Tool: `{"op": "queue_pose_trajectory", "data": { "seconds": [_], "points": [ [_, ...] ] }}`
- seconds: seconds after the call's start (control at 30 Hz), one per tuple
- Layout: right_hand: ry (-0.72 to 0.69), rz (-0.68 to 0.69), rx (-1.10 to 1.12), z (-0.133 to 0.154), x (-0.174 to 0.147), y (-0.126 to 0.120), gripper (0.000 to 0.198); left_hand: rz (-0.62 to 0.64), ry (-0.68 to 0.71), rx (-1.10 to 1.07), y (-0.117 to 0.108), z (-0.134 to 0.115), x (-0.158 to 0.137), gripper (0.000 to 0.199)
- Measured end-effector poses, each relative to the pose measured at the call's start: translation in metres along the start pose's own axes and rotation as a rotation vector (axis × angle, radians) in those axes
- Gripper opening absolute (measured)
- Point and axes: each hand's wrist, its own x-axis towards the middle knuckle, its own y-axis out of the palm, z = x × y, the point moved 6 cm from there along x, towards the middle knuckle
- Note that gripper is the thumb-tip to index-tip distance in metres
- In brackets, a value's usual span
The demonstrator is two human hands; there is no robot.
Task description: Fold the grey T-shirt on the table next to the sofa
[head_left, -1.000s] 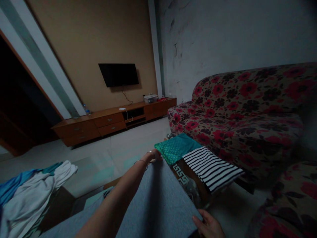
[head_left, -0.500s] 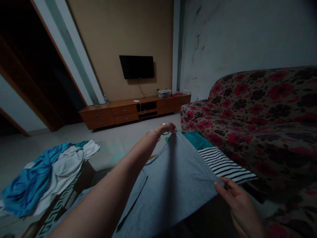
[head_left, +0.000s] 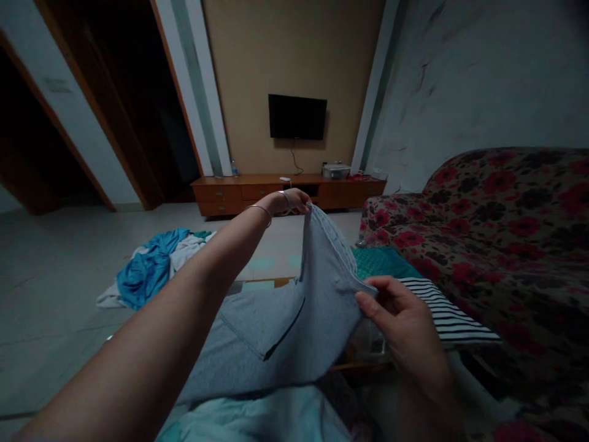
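Dim living room. Biggest thing is the floral sofa on our right, then the wooden TV cabinet along the far wall with the wall TV above it.

On the low desk in front of us: a loose blue and white clothes heap at the left end, and a folded teal piece and a folded striped piece at the right end. We judge two items done, the heap left, and one mid-fold.

That one is the grey garment, soft knit, hem edge lifted, lower part draped down toward our lap, with a dark slit like a pocket.

Left hand is pinched shut on its far top corner, arm stretched out. Right hand is clamped on the near corner of the same edge.
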Motion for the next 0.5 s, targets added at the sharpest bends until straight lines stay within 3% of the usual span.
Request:
{"op": "queue_pose_trajectory", "data": {
  "seconds": [0.13,0.27,0.4,0.5],
  "points": [
    [-0.123,0.183,-0.051,0.032,-0.021,0.073,0.023,0.062,-0.065,-0.023,-0.046,0.031,-0.053,0.019],
    [-0.293,0.321,-0.188,0.046,-0.050,0.149,0.010,0.070,-0.144,-0.054,-0.080,0.078,-0.109,0.025],
    [-0.409,0.443,-0.346,0.032,-0.084,0.223,0.005,0.006,-0.175,0.018,-0.100,0.121,-0.174,0.025],
    [-0.432,0.550,-0.485,0.008,-0.112,0.272,0.007,-0.076,-0.148,0.128,-0.103,0.140,-0.231,0.027]
  ]
}}
